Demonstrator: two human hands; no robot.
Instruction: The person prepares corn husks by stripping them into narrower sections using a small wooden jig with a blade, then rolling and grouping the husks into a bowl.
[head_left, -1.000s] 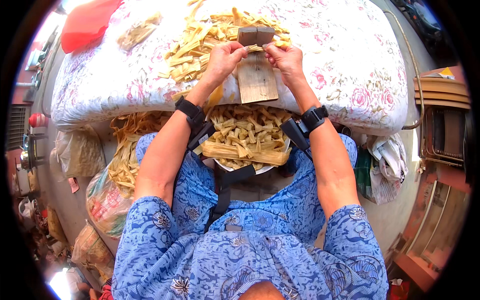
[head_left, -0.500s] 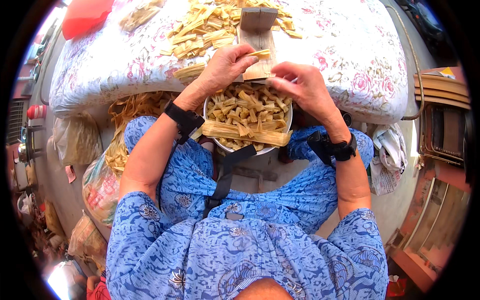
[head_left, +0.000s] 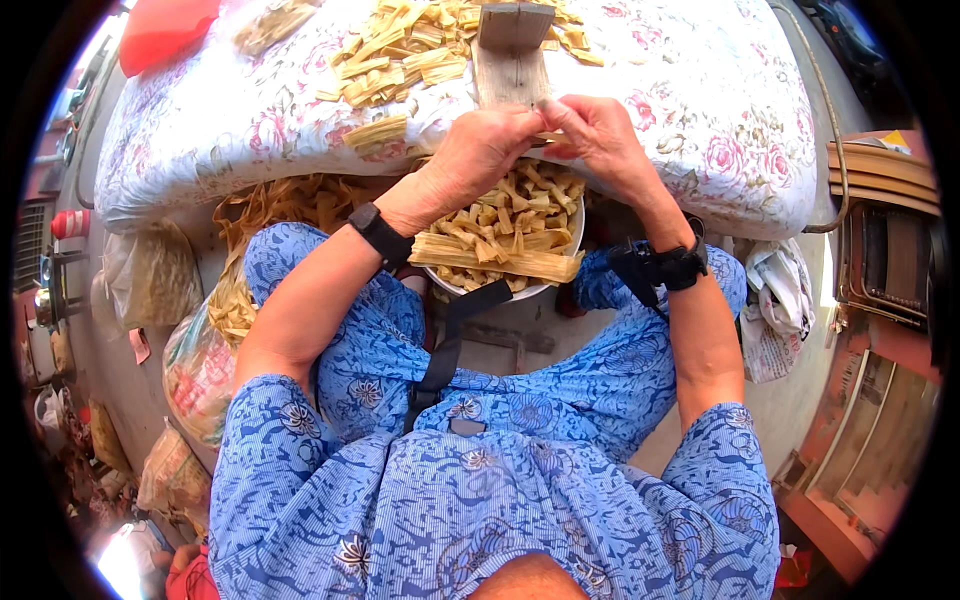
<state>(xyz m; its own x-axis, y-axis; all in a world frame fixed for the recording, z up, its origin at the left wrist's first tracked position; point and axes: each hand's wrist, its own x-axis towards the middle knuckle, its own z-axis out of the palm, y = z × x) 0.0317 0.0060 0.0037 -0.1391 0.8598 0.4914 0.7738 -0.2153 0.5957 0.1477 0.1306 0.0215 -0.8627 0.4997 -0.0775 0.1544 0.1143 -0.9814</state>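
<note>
Over a white bowl (head_left: 579, 232), my left hand (head_left: 488, 150) and my right hand (head_left: 603, 140) meet with their fingers pinched. Between them is a corn husk strip (head_left: 546, 138), mostly hidden by the fingers. Folded pale husk pieces (head_left: 532, 200) fill the bowl, and a longer flat husk bundle (head_left: 498, 260) lies across its near side. Just beyond my fingers, a wooden board (head_left: 508, 82) with an upright block (head_left: 515, 28) sits at the table's edge. To its left, a flat husk piece (head_left: 377, 132) rests on the cloth.
A flowered cloth (head_left: 725, 140) covers the table, with a heap of husk strips (head_left: 415, 50) and a red bag (head_left: 165, 35). Loose husks (head_left: 290, 210) hang beside my left knee above a plastic bag (head_left: 198, 375). A white bag (head_left: 778, 300) stands by my right knee.
My left hand has moved right and slightly down with the husk strip. My right hand has risen to meet it, and both now pinch close together.
</note>
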